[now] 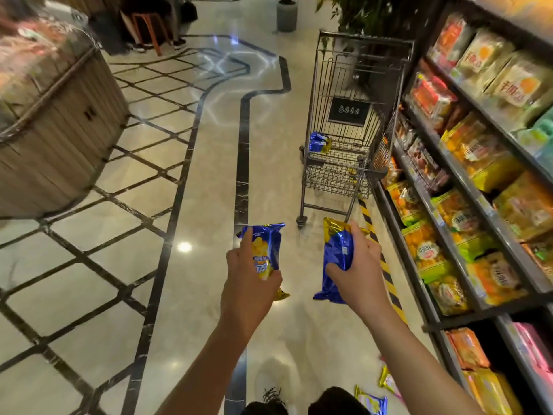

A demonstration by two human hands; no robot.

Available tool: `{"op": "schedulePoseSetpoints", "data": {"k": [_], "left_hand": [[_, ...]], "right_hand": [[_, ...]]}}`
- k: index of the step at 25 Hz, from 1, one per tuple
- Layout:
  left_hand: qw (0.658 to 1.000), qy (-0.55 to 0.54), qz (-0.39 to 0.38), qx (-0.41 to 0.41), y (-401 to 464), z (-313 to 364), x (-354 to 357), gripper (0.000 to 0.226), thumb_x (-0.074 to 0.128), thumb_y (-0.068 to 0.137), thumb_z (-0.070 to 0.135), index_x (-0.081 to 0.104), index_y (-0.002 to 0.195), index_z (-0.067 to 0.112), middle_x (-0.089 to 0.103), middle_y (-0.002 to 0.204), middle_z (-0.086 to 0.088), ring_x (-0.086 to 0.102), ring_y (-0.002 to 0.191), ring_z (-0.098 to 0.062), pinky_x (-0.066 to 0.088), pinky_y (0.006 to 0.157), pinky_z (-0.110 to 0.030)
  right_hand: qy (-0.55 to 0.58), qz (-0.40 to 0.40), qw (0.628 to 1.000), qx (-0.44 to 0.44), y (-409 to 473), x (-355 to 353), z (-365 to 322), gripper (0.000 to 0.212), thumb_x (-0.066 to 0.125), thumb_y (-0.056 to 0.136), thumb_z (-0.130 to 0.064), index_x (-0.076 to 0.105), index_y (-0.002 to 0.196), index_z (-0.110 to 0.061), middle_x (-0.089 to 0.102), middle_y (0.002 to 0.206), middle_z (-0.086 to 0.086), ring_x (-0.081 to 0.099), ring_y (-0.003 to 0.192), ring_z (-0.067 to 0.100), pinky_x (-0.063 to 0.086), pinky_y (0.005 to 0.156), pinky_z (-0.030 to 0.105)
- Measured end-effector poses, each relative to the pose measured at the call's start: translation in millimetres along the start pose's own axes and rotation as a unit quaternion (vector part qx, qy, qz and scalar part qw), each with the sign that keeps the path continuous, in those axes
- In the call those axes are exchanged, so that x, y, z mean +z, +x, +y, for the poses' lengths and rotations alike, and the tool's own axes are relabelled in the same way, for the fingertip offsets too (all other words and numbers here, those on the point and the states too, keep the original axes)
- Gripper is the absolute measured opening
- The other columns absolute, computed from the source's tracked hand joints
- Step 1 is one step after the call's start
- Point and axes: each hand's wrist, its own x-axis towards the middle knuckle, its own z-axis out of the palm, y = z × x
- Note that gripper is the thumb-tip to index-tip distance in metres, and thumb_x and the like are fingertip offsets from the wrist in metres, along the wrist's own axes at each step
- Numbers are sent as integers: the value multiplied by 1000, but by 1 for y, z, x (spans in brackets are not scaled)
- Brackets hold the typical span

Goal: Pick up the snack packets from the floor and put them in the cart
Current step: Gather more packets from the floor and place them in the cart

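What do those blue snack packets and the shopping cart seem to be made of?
Snack packets: the one in the left hand and the one in the right hand look like glossy metallised plastic film, since they crinkle and glint blue and gold. Cart: thin dark metal wire, by its open grid; coating unclear.

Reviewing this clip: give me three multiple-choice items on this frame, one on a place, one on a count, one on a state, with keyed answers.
1. Where is the cart?
A. beside the shelves
B. behind the wooden counter
C. tipped over on the floor

2. How many packets lie on the floor by the feet?
A. none
B. two
C. five

3. What are the hands doing?
A. hanging idle
B. pushing the cart
C. each holding a packet

Answers: 1 A, it stands against the shelves; 2 B, floor packets and; 3 C, left hand grips one blue packet, right hand another.
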Motion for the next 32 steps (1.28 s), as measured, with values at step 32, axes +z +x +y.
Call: {"op": "schedulePoseSetpoints", "data": {"k": [32], "left_hand": [[997,-16,55,-54,487,80,-51,93,73,84,24,13,154,41,39,126,8,55,94,0,57,77,-28]], "right_hand": [[30,-98,994,-42,476,102,-217,96,71,85,-8,12,156,-36,24,143,-5,43,105,4,42,90,24]]}}
